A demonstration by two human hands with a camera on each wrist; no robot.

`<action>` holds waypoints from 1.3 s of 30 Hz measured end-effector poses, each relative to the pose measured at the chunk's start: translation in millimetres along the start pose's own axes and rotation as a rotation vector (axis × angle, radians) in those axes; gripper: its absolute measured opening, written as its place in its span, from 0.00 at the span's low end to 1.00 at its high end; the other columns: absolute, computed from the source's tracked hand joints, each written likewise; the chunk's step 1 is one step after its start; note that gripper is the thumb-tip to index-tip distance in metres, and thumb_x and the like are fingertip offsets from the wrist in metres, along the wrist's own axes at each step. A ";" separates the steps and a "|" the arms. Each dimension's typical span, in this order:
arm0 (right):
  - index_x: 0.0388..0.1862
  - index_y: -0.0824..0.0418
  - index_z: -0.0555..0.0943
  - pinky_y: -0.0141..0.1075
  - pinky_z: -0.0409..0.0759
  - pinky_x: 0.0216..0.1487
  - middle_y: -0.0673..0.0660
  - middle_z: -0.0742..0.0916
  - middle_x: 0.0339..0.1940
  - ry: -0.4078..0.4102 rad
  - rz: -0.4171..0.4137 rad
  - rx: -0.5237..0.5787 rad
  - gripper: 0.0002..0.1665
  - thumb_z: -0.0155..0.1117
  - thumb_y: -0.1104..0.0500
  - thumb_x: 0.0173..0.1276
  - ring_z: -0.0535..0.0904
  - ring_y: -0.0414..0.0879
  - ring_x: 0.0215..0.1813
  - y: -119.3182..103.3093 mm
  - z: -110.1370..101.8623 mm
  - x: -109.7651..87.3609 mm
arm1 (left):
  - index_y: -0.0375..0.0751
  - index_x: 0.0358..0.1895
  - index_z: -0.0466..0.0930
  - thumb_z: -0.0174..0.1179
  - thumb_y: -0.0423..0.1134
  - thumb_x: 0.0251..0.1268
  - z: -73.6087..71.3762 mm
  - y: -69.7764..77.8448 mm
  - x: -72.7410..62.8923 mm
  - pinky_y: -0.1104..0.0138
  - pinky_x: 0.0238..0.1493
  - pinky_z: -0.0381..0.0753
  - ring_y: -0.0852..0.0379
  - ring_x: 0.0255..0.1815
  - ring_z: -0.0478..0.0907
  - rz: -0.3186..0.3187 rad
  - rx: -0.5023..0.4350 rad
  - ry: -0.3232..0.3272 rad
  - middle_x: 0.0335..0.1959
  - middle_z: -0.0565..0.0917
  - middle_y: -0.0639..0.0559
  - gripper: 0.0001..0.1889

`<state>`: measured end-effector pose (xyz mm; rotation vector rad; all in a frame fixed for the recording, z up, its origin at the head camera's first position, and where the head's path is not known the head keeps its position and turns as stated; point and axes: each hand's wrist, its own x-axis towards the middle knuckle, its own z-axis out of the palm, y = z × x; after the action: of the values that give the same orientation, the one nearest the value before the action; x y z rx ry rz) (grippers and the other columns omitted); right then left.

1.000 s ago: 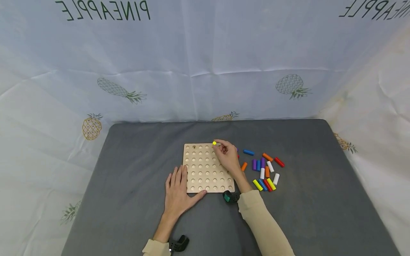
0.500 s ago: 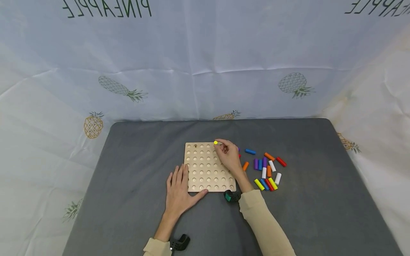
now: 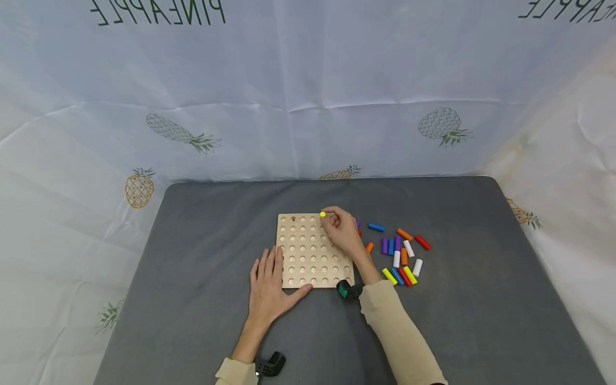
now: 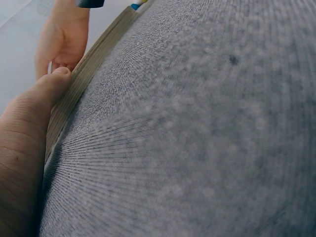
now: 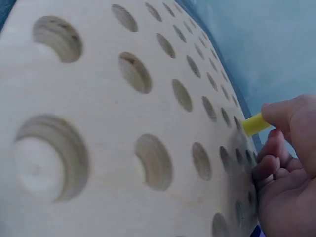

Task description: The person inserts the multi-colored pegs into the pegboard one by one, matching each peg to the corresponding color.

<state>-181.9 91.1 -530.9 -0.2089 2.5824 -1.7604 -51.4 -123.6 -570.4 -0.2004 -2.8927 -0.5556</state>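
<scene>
A light wooden board (image 3: 308, 253) with rows of round holes lies on the dark grey cloth. My right hand (image 3: 344, 230) is over its far right part and pinches a yellow peg (image 3: 323, 214) between thumb and fingers. In the right wrist view the yellow peg (image 5: 255, 124) stands tilted at a hole in the far row; whether its end is inside is unclear. My left hand (image 3: 266, 291) lies with straight fingers along the board's left edge, its thumb touching the near edge. The left wrist view shows that thumb (image 4: 52, 86) against the board's side (image 4: 81, 81).
Several loose pegs lie right of the board, among them a blue peg (image 3: 376, 227), a red peg (image 3: 423, 242), a white peg (image 3: 417, 267) and a yellow peg (image 3: 389, 276). Grey cloth (image 3: 462, 321) covers the table. A pineapple-print curtain (image 3: 308, 139) hangs behind it.
My right wrist and forearm have shifted slightly forward, while the fingers keep the yellow peg at the same far spot. The left hand stays put. The head view has shifted a little.
</scene>
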 end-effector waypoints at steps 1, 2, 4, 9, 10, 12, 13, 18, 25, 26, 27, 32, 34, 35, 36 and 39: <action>0.57 0.65 0.83 0.27 0.69 0.23 0.56 0.78 0.25 -0.012 0.008 -0.002 0.16 0.65 0.61 0.74 0.70 0.39 0.22 -1.2 -1.0 0.3 | 0.40 0.82 0.53 0.63 0.78 0.48 0.1 -0.2 0.1 0.42 0.79 0.56 0.39 0.82 0.59 0.001 0.000 0.001 0.80 0.64 0.40 0.64; 0.57 0.64 0.83 0.27 0.69 0.24 0.56 0.78 0.25 -0.021 0.018 -0.007 0.16 0.64 0.61 0.74 0.70 0.40 0.23 -2.5 -2.1 0.6 | 0.40 0.82 0.53 0.63 0.78 0.48 0.2 -0.3 0.0 0.42 0.79 0.56 0.39 0.82 0.59 0.004 0.000 0.004 0.80 0.64 0.39 0.64; 0.57 0.64 0.83 0.28 0.70 0.25 0.55 0.78 0.26 -0.040 0.035 -0.015 0.16 0.63 0.60 0.74 0.71 0.40 0.24 -3.8 -3.9 1.2 | 0.40 0.82 0.53 0.61 0.80 0.49 0.6 -0.7 -0.2 0.42 0.79 0.57 0.39 0.82 0.59 0.008 0.000 0.009 0.80 0.64 0.40 0.64; 0.58 0.62 0.83 0.28 0.71 0.26 0.54 0.78 0.27 -0.073 0.060 -0.021 0.15 0.63 0.59 0.75 0.71 0.40 0.25 -2.5 -5.9 3.7 | 0.39 0.82 0.54 0.57 0.82 0.50 1.1 -1.7 -0.4 0.41 0.78 0.58 0.38 0.81 0.60 0.019 -0.005 0.028 0.80 0.65 0.39 0.64; 0.58 0.62 0.83 0.28 0.71 0.26 0.55 0.79 0.27 -0.078 0.059 -0.022 0.15 0.63 0.59 0.75 0.71 0.40 0.25 -1.9 -5.9 4.0 | 0.39 0.82 0.55 0.56 0.83 0.50 1.2 -1.7 -0.4 0.41 0.78 0.58 0.38 0.81 0.60 0.019 -0.007 0.030 0.80 0.65 0.39 0.64; 0.58 0.62 0.83 0.29 0.71 0.25 0.55 0.79 0.27 -0.082 0.056 -0.024 0.15 0.63 0.59 0.75 0.70 0.40 0.24 -1.2 -5.9 4.4 | 0.40 0.82 0.54 0.55 0.83 0.51 1.2 -1.7 -0.3 0.41 0.78 0.57 0.38 0.81 0.60 0.019 -0.005 0.028 0.80 0.65 0.39 0.63; 0.58 0.62 0.83 0.29 0.71 0.25 0.55 0.78 0.27 -0.082 0.054 -0.025 0.15 0.63 0.59 0.75 0.70 0.40 0.24 -1.1 -5.8 4.6 | 0.40 0.82 0.54 0.55 0.83 0.51 1.2 -1.6 -0.2 0.42 0.79 0.57 0.38 0.81 0.60 0.018 -0.004 0.026 0.80 0.65 0.39 0.63; 0.57 0.63 0.82 0.28 0.70 0.24 0.54 0.77 0.26 -0.073 0.041 -0.030 0.15 0.62 0.60 0.75 0.70 0.41 0.23 -2.6 -4.8 4.4 | 0.40 0.82 0.53 0.58 0.81 0.50 1.3 -1.6 0.3 0.42 0.79 0.56 0.39 0.82 0.59 0.013 -0.007 0.014 0.80 0.64 0.40 0.63; 0.60 0.65 0.81 0.28 0.71 0.22 0.56 0.78 0.25 -0.043 0.015 -0.019 0.17 0.62 0.61 0.75 0.70 0.40 0.22 -3.1 -2.1 0.5 | 0.41 0.83 0.52 0.63 0.78 0.48 0.9 -1.5 0.0 0.42 0.80 0.55 0.39 0.82 0.58 0.002 -0.032 0.005 0.81 0.63 0.40 0.64; 0.60 0.65 0.81 0.28 0.71 0.22 0.56 0.78 0.25 -0.040 0.012 -0.018 0.18 0.62 0.61 0.75 0.70 0.41 0.22 -2.8 -1.7 0.2 | 0.41 0.83 0.52 0.63 0.79 0.48 0.6 -1.4 -0.1 0.42 0.80 0.55 0.38 0.82 0.58 0.002 -0.033 0.005 0.81 0.63 0.40 0.64; 0.61 0.65 0.81 0.28 0.71 0.22 0.56 0.78 0.25 -0.038 0.011 -0.015 0.18 0.62 0.61 0.76 0.70 0.41 0.22 -2.5 -1.3 0.1 | 0.41 0.83 0.52 0.63 0.79 0.48 0.5 -1.5 -0.1 0.42 0.79 0.55 0.38 0.82 0.58 0.002 -0.033 0.006 0.81 0.63 0.40 0.64; 0.61 0.65 0.81 0.29 0.70 0.22 0.56 0.78 0.25 -0.033 0.006 -0.010 0.18 0.62 0.61 0.75 0.70 0.42 0.22 -2.2 -0.4 -0.1 | 0.41 0.82 0.53 0.62 0.79 0.49 0.6 -1.5 0.3 0.41 0.79 0.56 0.38 0.82 0.59 0.008 -0.033 0.012 0.80 0.64 0.40 0.64; 0.61 0.65 0.81 0.29 0.69 0.22 0.56 0.78 0.24 -0.029 0.002 -0.008 0.18 0.63 0.61 0.75 0.70 0.42 0.22 -1.9 -0.3 -0.3 | 0.41 0.82 0.53 0.62 0.80 0.49 1.1 -1.7 0.3 0.42 0.79 0.56 0.38 0.82 0.59 0.009 -0.032 0.014 0.80 0.64 0.40 0.64; 0.61 0.65 0.81 0.29 0.69 0.22 0.56 0.78 0.24 -0.027 0.000 -0.008 0.18 0.63 0.61 0.75 0.70 0.42 0.22 -1.9 -0.2 -0.4 | 0.41 0.82 0.53 0.62 0.80 0.49 1.2 -1.8 0.4 0.42 0.79 0.55 0.38 0.82 0.59 0.008 -0.031 0.014 0.80 0.64 0.40 0.64; 0.61 0.65 0.81 0.29 0.69 0.22 0.56 0.78 0.24 -0.026 -0.002 -0.009 0.18 0.63 0.62 0.75 0.70 0.41 0.22 -1.8 -0.3 -0.5 | 0.41 0.82 0.53 0.62 0.80 0.49 1.4 -1.8 0.4 0.42 0.79 0.55 0.38 0.82 0.59 0.008 -0.032 0.014 0.80 0.64 0.40 0.64; 0.61 0.66 0.81 0.28 0.69 0.22 0.55 0.77 0.24 -0.024 -0.001 -0.006 0.18 0.63 0.62 0.75 0.70 0.41 0.21 -1.5 -0.2 -0.5 | 0.41 0.82 0.53 0.62 0.80 0.48 1.7 -2.0 0.3 0.42 0.79 0.55 0.38 0.82 0.59 0.006 -0.029 0.012 0.80 0.64 0.40 0.64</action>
<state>-181.3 90.8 -529.4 -0.2300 2.5720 -1.7396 -52.2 -124.8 -572.5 -0.2086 -2.8729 -0.5956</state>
